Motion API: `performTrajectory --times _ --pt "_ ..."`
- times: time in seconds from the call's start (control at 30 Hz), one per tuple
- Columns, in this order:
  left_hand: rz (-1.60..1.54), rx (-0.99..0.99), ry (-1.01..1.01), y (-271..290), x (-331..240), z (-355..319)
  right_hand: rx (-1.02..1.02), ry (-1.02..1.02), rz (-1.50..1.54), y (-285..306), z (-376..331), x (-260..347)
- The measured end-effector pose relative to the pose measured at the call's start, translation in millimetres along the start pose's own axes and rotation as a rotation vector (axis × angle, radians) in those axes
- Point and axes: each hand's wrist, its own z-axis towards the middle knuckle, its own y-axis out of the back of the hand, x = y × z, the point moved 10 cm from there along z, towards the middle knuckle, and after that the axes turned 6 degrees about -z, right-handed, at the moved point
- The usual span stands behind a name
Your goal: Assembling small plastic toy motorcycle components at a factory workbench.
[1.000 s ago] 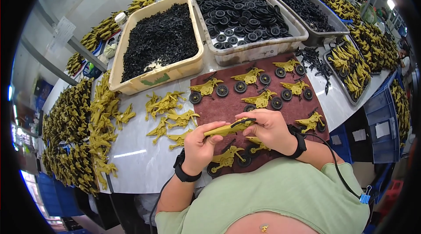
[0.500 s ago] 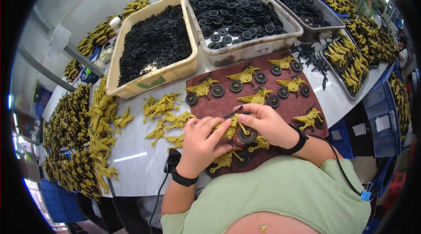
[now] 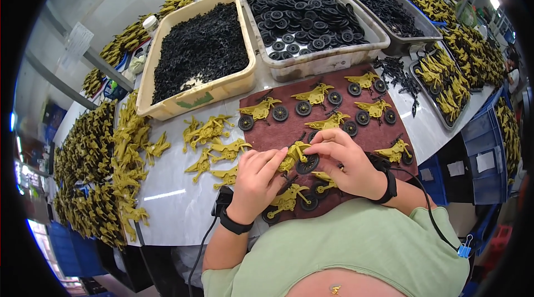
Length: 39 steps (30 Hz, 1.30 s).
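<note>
Both hands hold a yellow toy motorcycle (image 3: 291, 158) above the maroon cloth. My left hand (image 3: 253, 183) is closed, pinching its body between thumb and fingers. On the other side, my right hand (image 3: 350, 166) has its fingertips closed around the fork end, against a black spoked wheel (image 3: 307, 164). Below the hands lies another yellow motorcycle (image 3: 289, 199) with wheels beside it, partly covered. Farther up the cloth are several more, such as a motorcycle (image 3: 260, 110) at the left and a motorcycle (image 3: 374, 109) at the right, with black wheels and small black parts.
On the maroon cloth's (image 3: 267, 135) left lie loose yellow bodies (image 3: 228, 149) and a large yellow heap (image 3: 89, 169). Behind stand a cream bin (image 3: 250, 74) of small black parts, a white bin (image 3: 356, 52) of wheels and a grey bin (image 3: 409, 44). A tray (image 3: 448, 122) sits right.
My right fingers have shifted from the upper part of the motorcycle down toward its fork and wheel. The held motorcycle has turned slightly, its wheel now tilted. The view has shifted slightly.
</note>
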Motion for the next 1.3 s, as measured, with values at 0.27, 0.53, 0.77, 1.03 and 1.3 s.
performTrajectory --times 0.27,0.53,0.77,1.03,1.3 --pt "-0.073 0.004 0.007 -3.4 2.9 -1.4 0.004 0.015 -0.01 -3.8 -0.6 -3.7" --pt "-0.01 -0.043 -0.006 4.7 -0.4 -0.2 0.005 0.114 -0.086 -5.0 1.5 8.1" --pt "0.183 -0.019 -0.167 2.4 -15.0 2.1 0.178 -0.42 0.421 -40.0 -14.9 -53.9" --pt "-0.065 -0.094 0.074 11.5 20.5 -4.0 0.121 -0.489 0.578 -29.0 -11.3 -43.6" --pt "-0.433 -0.061 0.127 6.1 25.2 -5.6 0.034 -0.306 0.213 -9.9 -4.7 -27.1"
